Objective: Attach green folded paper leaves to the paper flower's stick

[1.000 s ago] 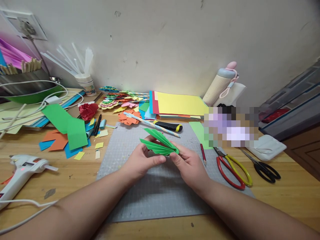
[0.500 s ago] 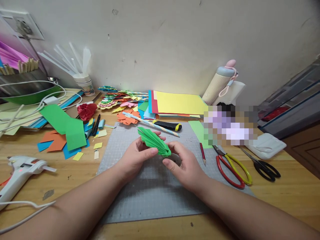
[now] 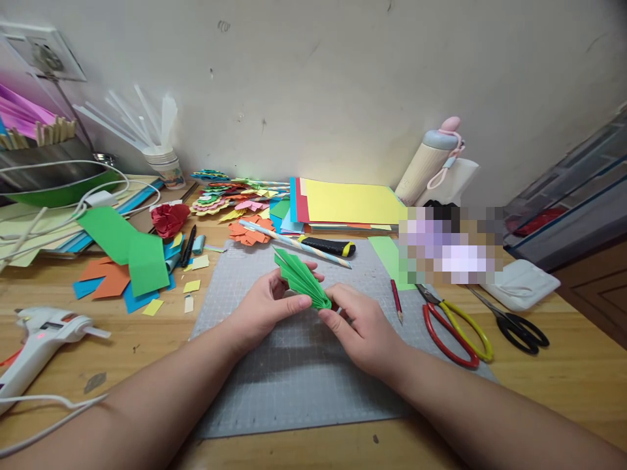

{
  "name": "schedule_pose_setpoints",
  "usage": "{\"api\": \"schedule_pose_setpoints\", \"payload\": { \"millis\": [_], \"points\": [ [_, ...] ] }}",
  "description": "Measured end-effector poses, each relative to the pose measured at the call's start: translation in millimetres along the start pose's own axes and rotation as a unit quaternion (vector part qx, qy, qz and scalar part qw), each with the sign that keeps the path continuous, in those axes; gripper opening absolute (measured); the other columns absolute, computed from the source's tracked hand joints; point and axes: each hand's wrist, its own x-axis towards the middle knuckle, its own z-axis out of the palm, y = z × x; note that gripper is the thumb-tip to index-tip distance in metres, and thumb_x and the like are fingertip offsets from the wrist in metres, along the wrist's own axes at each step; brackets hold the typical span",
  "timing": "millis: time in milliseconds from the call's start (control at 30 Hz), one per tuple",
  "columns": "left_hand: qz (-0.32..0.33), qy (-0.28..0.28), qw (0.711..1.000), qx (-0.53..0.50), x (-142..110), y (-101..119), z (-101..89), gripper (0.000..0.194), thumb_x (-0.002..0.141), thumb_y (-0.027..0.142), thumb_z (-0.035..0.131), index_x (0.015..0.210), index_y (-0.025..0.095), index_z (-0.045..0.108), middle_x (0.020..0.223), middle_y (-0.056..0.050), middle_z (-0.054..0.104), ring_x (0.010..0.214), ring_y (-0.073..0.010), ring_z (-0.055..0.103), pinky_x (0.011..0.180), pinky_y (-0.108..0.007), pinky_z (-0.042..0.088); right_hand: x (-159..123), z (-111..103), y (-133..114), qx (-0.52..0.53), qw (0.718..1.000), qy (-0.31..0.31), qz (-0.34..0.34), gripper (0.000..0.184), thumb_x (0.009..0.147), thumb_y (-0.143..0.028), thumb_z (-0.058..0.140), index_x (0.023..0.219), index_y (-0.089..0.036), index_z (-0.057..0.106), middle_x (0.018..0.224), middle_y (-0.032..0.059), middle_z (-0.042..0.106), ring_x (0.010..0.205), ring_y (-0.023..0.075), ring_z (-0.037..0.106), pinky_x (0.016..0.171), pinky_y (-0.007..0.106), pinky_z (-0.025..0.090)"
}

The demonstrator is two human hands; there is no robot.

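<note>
A pleated green paper leaf (image 3: pixel 301 279) is held just above the grey cutting mat (image 3: pixel 304 372), its pointed end aimed up and left. My left hand (image 3: pixel 264 310) grips the leaf from the left side, thumb lying along the lower pleats. My right hand (image 3: pixel 362 326) pinches the leaf's folded base between thumb and fingertips. Both forearms reach in from the bottom of the view.
Red-and-yellow scissors (image 3: pixel 455 329) and black scissors (image 3: pixel 519 326) lie right of the mat, beside a red pencil (image 3: pixel 397 301). A black utility knife (image 3: pixel 329 247) and stacked coloured paper (image 3: pixel 350 203) sit behind. A white glue gun (image 3: pixel 42 336) rests at left near green paper pieces (image 3: pixel 130 251).
The fanned-open leaf has been pressed together into a narrower bundle. Both hands have shifted slightly left and closed in on its base.
</note>
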Motion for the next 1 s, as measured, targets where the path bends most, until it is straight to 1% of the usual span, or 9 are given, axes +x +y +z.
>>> {"api": "schedule_pose_setpoints", "payload": {
  "millis": [133, 233, 300, 400, 500, 600, 733, 900, 1000],
  "points": [
    [-0.003, 0.001, 1.0, -0.016, 0, -1, 0.7, 0.058, 0.065, 0.028, 0.076, 0.118, 0.021, 0.054, 0.116, -0.009, 0.061, 0.104, -0.0256, 0.057, 0.091, -0.038, 0.042, 2, 3, 4, 0.096, 0.994, -0.007, 0.052, 0.018, 0.09, -0.032, 0.044, 0.084, -0.019, 0.054, 0.074, 0.001, 0.052, 0.064, 0.0124, 0.05, 0.058, 0.026, 0.041],
    [0.016, 0.006, 0.999, -0.037, 2, -3, 0.8, 0.06, 0.064, 0.032, 0.077, 0.118, 0.021, 0.055, 0.114, -0.009, 0.061, 0.105, -0.0244, 0.055, 0.09, -0.034, 0.042, 4, 7, 9, 0.262, 0.956, -0.039, 0.128, 0.022, 0.09, -0.038, 0.044, 0.085, -0.019, 0.054, 0.066, -0.0011, 0.051, 0.054, 0.0104, 0.051, 0.048, 0.023, 0.043],
    [0.015, 0.024, 0.998, -0.054, 3, -5, 1.9, 0.052, 0.066, 0.029, 0.076, 0.113, 0.02, 0.057, 0.102, -0.007, 0.064, 0.093, -0.0198, 0.059, 0.084, -0.031, 0.043, 5, 9, 11, 0.396, 0.901, -0.069, 0.165, 0.025, 0.088, -0.041, 0.047, 0.084, -0.018, 0.055, 0.064, -0.0018, 0.05, 0.053, 0.0104, 0.053, 0.042, 0.021, 0.043],
    [-0.037, 0.021, 0.996, -0.083, 4, -5, 4.6, 0.029, 0.07, 0.025, 0.072, 0.095, 0.016, 0.062, 0.077, -0.003, 0.064, 0.066, -0.0133, 0.059, 0.067, -0.027, 0.043, 8, 11, 13, 0.565, 0.785, -0.135, 0.214, 0.028, 0.086, -0.042, 0.051, 0.084, -0.015, 0.057, 0.067, -0.0009, 0.05, 0.052, 0.0094, 0.056, 0.035, 0.016, 0.04],
    [-0.085, 0.002, 0.992, -0.091, 4, -3, 7.0, 0.017, 0.073, 0.026, 0.069, 0.077, 0.012, 0.061, 0.066, -0.004, 0.062, 0.058, -0.0126, 0.057, 0.058, -0.025, 0.041, 8, 10, 16, 0.664, 0.673, -0.193, 0.262, 0.034, 0.089, -0.043, 0.045, 0.087, -0.011, 0.058, 0.069, 0.0004, 0.052, 0.053, 0.0086, 0.057, 0.033, 0.013, 0.039],
    [-0.101, 0.016, 0.989, -0.107, 3, -1, 8.1, 0.016, 0.074, 0.025, 0.068, 0.073, 0.011, 0.061, 0.062, -0.003, 0.062, 0.056, -0.0126, 0.057, 0.057, -0.025, 0.042, 8, 9, 16, 0.713, 0.607, -0.214, 0.279, 0.041, 0.093, -0.043, 0.034, 0.095, -0.01, 0.057, 0.075, 0.0025, 0.054, 0.058, 0.0096, 0.059, 0.032, 0.013, 0.04],
    [-0.093, 0.012, 0.986, -0.141, 2, -1, 9.6, 0.015, 0.076, 0.026, 0.066, 0.072, 0.012, 0.062, 0.057, 0.0, 0.059, 0.055, -0.0124, 0.059, 0.062, -0.026, 0.046, 7, 11, 14, 0.73, 0.599, -0.204, 0.259, 0.047, 0.095, -0.047, 0.026, 0.103, -0.012, 0.056, 0.079, 0.0025, 0.054, 0.058, 0.0091, 0.058, 0.031, 0.013, 0.039],
    [-0.106, -0.052, 0.982, -0.147, 1, -2, 11.5, 0.019, 0.079, 0.031, 0.062, 0.075, 0.012, 0.061, 0.056, 0.002, 0.055, 0.053, -0.014, 0.06, 0.06, -0.028, 0.048, 6, 14, 11, 0.704, 0.633, -0.193, 0.256, 0.05, 0.093, -0.051, 0.028, 0.099, -0.012, 0.058, 0.077, 0.0024, 0.053, 0.058, 0.0094, 0.06, 0.031, 0.012, 0.037],
    [-0.101, -0.017, 0.983, -0.155, 2, -2, 11.2, 0.016, 0.076, 0.028, 0.066, 0.083, 0.014, 0.06, 0.056, 0.003, 0.056, 0.052, -0.0132, 0.06, 0.056, -0.026, 0.047, 6, 15, 11, 0.705, 0.631, -0.197, 0.256, 0.048, 0.094, -0.049, 0.027, 0.098, -0.012, 0.058, 0.077, 0.0022, 0.053, 0.057, 0.0093, 0.06, 0.031, 0.012, 0.038]
  ]
}}
